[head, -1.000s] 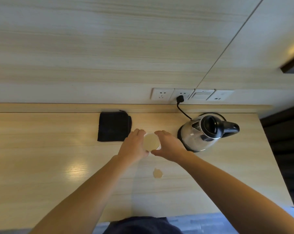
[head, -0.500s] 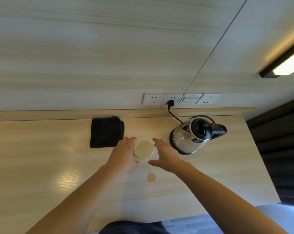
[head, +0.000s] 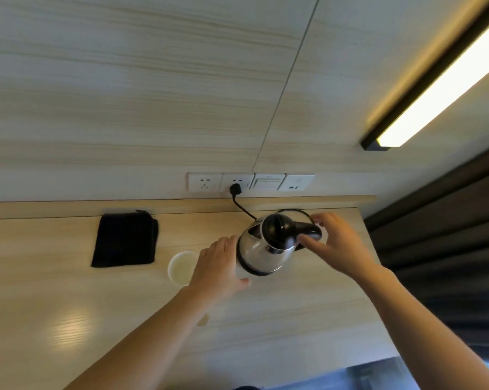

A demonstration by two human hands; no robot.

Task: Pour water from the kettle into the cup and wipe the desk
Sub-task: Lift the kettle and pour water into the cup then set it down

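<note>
Centre frame, the left hand (head: 218, 266) presses open against the steel kettle (head: 261, 250) — right hand (head: 336, 243) curls round its black handle (head: 308, 230); cup (head: 181, 267) just left on the bench (head: 69, 305).

Both hands meet the kettle (head: 261, 249): right hand (head: 340, 246) at its handle, left hand (head: 218, 270) against its side.

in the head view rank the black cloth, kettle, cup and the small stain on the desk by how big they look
1. black cloth
2. kettle, close to the cloth in apparent size; it is taller and nearer the camera, so this order is unsure
3. cup, partly hidden by the left hand
4. stain, mostly hidden by the forearm
</note>
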